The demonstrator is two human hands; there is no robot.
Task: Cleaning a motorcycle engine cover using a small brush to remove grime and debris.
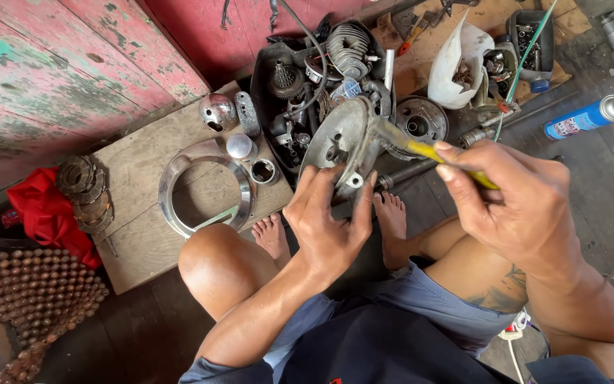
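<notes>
My left hand [328, 217] grips the lower edge of a grey metal engine cover [340, 142], holding it upright in front of my knees. My right hand [516, 203] is closed on a yellow-handled brush [421, 148], whose head rests against the cover's right rim. My bare feet [391, 213] rest on the floor just below the cover.
A black tray of engine parts [307, 78] lies behind the cover. On a wooden board [140, 235] sit a chrome ring [204, 186], a chrome dome [217, 112] and small caps. Clutch discs [83, 192] and a red cloth [47, 213] are left; a blue spray can [584, 116] is right.
</notes>
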